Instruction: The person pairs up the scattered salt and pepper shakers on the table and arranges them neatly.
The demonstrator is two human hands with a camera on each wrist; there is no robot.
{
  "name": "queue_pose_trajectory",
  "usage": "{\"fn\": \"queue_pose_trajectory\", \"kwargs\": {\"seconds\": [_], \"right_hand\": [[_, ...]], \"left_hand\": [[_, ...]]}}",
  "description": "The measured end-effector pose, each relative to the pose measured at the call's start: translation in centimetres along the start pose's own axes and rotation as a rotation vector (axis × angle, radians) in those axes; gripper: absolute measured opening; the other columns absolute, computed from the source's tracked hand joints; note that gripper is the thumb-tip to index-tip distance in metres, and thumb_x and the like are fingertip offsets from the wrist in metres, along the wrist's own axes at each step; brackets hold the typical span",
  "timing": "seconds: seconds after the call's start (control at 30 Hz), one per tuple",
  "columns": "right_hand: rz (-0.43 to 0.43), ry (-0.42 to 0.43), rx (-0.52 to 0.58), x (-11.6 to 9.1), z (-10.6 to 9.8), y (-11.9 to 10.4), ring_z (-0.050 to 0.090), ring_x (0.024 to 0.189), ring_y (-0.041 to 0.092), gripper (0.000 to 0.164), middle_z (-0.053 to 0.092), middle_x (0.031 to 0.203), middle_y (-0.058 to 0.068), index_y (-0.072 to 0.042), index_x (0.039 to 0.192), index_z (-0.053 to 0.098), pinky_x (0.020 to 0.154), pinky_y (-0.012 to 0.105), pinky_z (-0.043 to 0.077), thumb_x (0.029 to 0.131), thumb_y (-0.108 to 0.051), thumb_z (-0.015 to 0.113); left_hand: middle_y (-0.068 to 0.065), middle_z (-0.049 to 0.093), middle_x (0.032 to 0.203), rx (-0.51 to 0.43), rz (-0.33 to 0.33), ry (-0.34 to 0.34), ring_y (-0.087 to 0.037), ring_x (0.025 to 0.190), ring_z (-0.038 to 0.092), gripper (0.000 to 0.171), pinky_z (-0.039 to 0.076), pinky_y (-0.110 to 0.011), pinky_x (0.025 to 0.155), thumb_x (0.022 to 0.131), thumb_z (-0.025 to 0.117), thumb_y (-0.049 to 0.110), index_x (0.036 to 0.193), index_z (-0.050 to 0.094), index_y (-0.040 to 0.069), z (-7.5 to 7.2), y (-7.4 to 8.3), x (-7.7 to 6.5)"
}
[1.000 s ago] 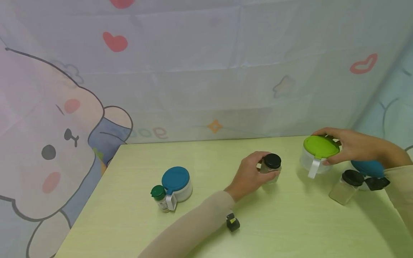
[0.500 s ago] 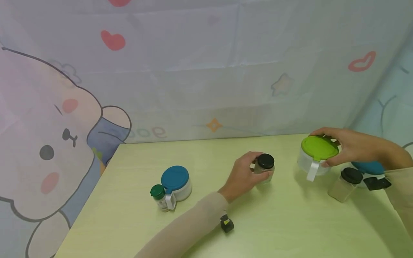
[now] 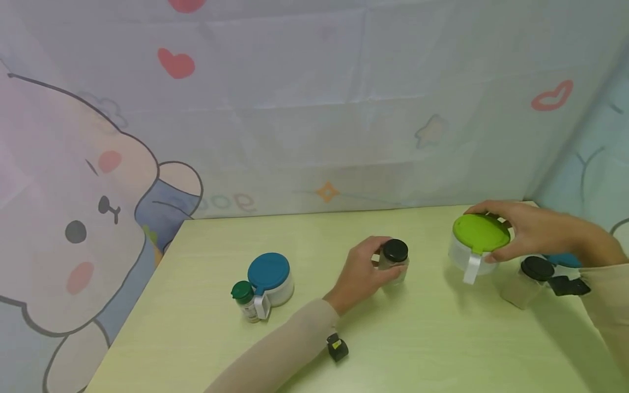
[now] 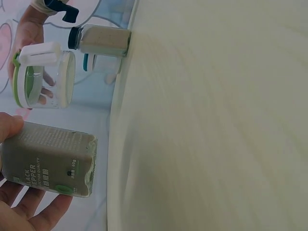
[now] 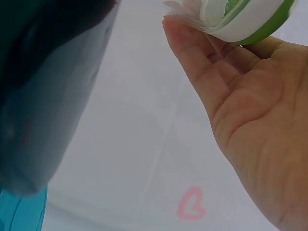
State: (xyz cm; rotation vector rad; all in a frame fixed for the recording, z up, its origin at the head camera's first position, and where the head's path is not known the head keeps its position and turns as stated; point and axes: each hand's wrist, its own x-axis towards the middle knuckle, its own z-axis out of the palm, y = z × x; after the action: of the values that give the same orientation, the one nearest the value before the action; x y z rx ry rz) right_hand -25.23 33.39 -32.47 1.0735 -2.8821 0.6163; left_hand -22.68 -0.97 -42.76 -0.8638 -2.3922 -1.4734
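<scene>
My left hand grips a pepper jar with a black lid between thumb and fingers. In the left wrist view the words "black pepper" show on that jar, and its base is apart from the tabletop. My right hand holds a clear seasoning pot by its sides, with a green lid and a white handle. It too hangs above the table in the left wrist view. A second black-lidded jar stands below my right wrist. Behind it, a blue-lidded pot is mostly hidden by my arm.
At the left of the pale table stands another blue-lidded pot, with a green-capped shaker against its handle. A printed cloth hangs along the table's back edge.
My left hand has carried the pepper jar to the left. The right hand with the green-lidded pot has shifted slightly left and nearer. The standing things have not moved.
</scene>
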Motion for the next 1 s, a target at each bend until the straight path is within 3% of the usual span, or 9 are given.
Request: {"fn": "queue_pose_trajectory", "kwargs": {"seconds": [0.63, 1.0], "right_hand": [[-0.07, -0.039, 0.075, 1.3, 1.4, -1.2, 0.057, 0.095, 0.005, 0.073, 0.059, 0.116, -0.013, -0.024, 0.138, 0.051, 0.078, 0.024, 0.051, 0.077, -0.035, 0.09], [-0.057, -0.051, 0.027, 2.4, 1.8, -1.8, 0.056, 0.099, 0.005, 0.083, 0.057, 0.12, -0.014, -0.021, 0.146, 0.048, 0.083, 0.025, 0.051, 0.077, -0.04, 0.089]], "left_hand": [[-0.002, 0.068, 0.117, 0.016, 0.007, 0.031, -0.01, 0.104, 0.065, 0.047, 0.06, -0.022, 0.078, 0.085, 0.085, 0.015, 0.126, 0.064, 0.01, -1.6, -0.7, -1.4], [0.0, 0.068, 0.119, -0.009, -0.029, 0.035, -0.011, 0.106, 0.065, 0.048, 0.06, -0.024, 0.08, 0.086, 0.084, 0.017, 0.129, 0.063, 0.013, -2.5, -0.9, -2.0]]}}
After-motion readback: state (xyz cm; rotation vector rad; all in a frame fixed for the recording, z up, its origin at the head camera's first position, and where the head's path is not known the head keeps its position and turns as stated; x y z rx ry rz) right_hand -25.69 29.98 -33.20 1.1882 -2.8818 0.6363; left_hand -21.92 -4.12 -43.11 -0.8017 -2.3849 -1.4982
